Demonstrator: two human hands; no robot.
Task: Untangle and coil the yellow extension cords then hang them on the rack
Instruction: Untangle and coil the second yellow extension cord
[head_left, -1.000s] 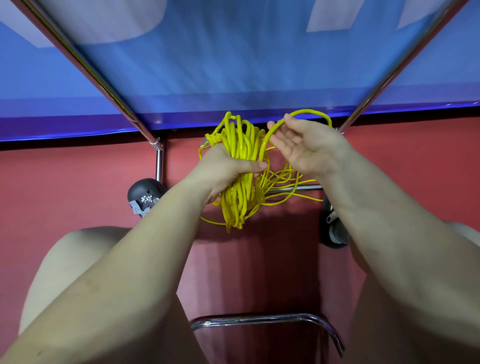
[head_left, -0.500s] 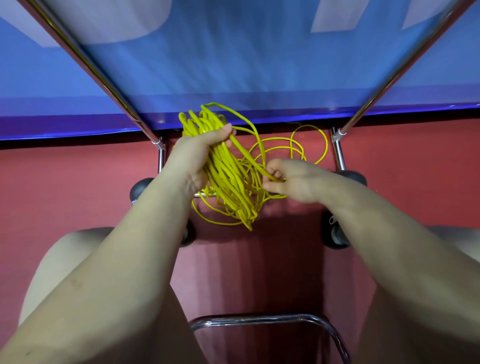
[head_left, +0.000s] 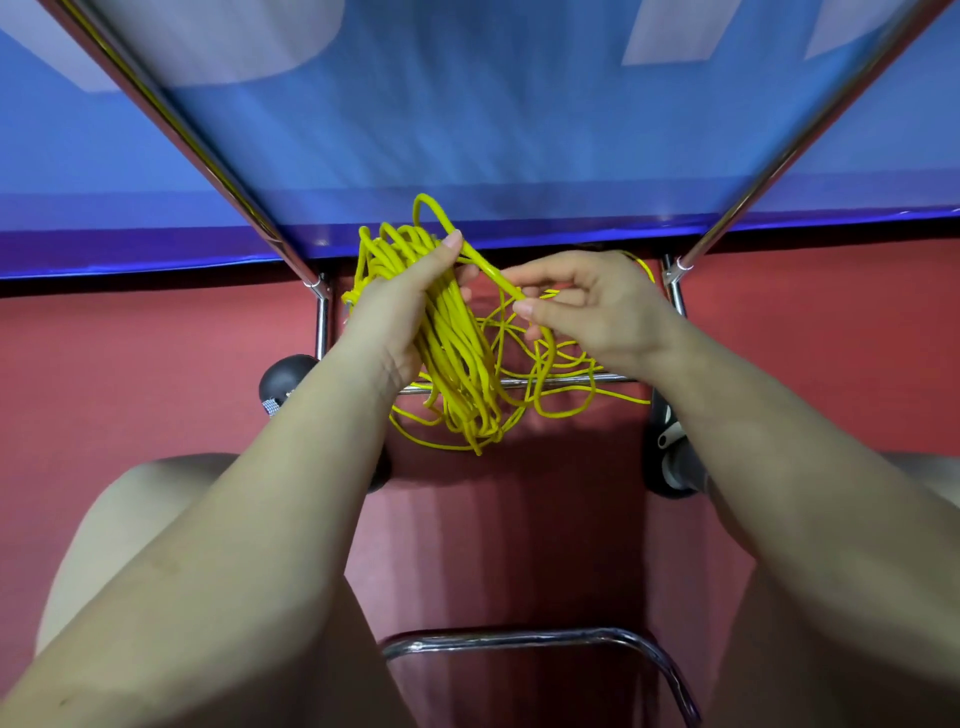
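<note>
A bundle of yellow extension cord (head_left: 457, 364) hangs in long loops from my left hand (head_left: 400, 317), whose fingers and thumb grip it near the top. One strand runs from that bundle to my right hand (head_left: 587, 306), which pinches it between thumb and fingers. Loose yellow loops (head_left: 561, 384) trail below and behind my right hand, over the chrome crossbar of the rack (head_left: 566, 380). The cord's plug ends are hidden.
Chrome rack uprights (head_left: 322, 317) rise at left and right and slant up past a blue banner (head_left: 493, 130). Black caster wheels (head_left: 672, 462) stand on the red floor. A chrome tube (head_left: 519, 638) curves between my knees.
My right hand rose from below the loops and came closer to the left, carrying a strand up to the bundle. My left hand held its grip and shifted slightly.
</note>
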